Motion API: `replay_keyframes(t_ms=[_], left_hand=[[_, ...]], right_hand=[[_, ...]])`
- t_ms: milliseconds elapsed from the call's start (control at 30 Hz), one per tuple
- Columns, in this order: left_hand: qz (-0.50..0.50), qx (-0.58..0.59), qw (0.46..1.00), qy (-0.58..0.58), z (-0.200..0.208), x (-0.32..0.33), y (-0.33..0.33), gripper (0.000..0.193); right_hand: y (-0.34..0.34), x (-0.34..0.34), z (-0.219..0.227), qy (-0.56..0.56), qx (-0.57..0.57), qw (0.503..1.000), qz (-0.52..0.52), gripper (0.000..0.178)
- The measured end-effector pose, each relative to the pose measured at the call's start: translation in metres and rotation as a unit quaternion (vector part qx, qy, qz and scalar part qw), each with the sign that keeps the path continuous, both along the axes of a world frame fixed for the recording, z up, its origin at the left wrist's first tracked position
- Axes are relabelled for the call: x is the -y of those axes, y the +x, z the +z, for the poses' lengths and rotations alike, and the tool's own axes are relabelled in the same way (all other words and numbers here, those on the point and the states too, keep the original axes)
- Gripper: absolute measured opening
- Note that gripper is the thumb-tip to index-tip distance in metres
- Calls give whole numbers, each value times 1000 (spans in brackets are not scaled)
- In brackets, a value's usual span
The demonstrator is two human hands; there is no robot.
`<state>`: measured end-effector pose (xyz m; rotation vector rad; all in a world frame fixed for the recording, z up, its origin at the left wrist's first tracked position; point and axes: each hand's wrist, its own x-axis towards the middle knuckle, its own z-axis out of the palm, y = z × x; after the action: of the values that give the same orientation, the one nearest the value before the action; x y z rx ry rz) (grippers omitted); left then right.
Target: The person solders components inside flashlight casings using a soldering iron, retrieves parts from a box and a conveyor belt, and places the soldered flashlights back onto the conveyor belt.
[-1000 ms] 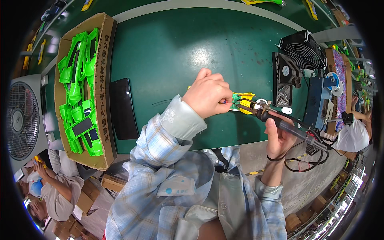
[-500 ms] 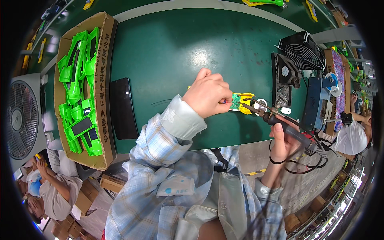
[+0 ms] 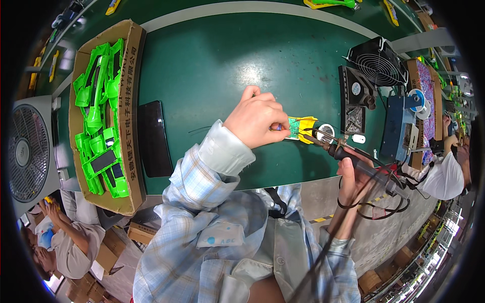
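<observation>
My left hand point(image 3: 256, 120) is closed in a pinch at the left edge of a small green circuit board point(image 3: 293, 126). Between its fingertips shows a small bluish-purple bit, apparently of thin wire point(image 3: 275, 128); the fingers hide most of it. Around the board's right side is a yellow plastic housing point(image 3: 307, 123). My right hand point(image 3: 352, 182) is wrapped round the dark handle of a soldering iron point(image 3: 356, 160), whose tip points left over the housing near the board. Thin dark wires point(image 3: 199, 129) stick out on the table left of my left wrist.
On the left stand a cardboard box point(image 3: 132, 101) of green plastic housings and a dark flat tray point(image 3: 155, 139). A solder wire ring point(image 3: 326, 132), black fan point(image 3: 378, 61), parts holder point(image 3: 353, 91) and blue soldering station point(image 3: 394, 129) are at right. The iron's cable loops beside my right wrist.
The whole view has shifted slightly left. Both hands keep nearly the same poses, and the soldering iron stays beside the board with its tip slightly lower.
</observation>
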<state>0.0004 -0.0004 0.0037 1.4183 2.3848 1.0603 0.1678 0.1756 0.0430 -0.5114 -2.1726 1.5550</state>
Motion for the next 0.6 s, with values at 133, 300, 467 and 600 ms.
replay_keyframes(t_ms=[133, 300, 467, 600], left_hand=[[41, 27, 996, 77, 13, 9, 2, 23], [126, 86, 981, 124, 44, 72, 48, 22], [-82, -41, 931, 354, 124, 38, 105, 12], [-64, -70, 924, 370, 142, 55, 121, 14]], right_hand=[[3, -4, 7, -23, -49, 998, 19, 26], [14, -4, 8, -35, -90, 995, 16, 24], [27, 1, 5, -48, -105, 993, -28, 21], [40, 3, 15, -52, -105, 993, -1, 22]])
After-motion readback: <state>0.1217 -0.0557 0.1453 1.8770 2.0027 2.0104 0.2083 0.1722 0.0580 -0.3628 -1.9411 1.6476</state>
